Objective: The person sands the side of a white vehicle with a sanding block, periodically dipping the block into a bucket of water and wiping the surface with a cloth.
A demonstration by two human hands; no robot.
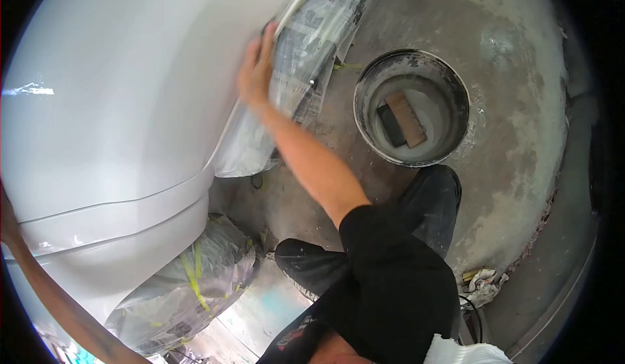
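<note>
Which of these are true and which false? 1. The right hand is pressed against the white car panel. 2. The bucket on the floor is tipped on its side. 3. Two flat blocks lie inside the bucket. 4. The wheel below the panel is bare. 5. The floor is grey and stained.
1. True: the right hand lies flat on the white car panel, beside the plastic masking.
2. False: the bucket stands upright, its mouth open to the camera.
3. True: a dark block and a brown block lie in it.
4. False: the wheel is wrapped in plastic and yellow tape.
5. True: the floor is grey, patchy concrete.
</note>
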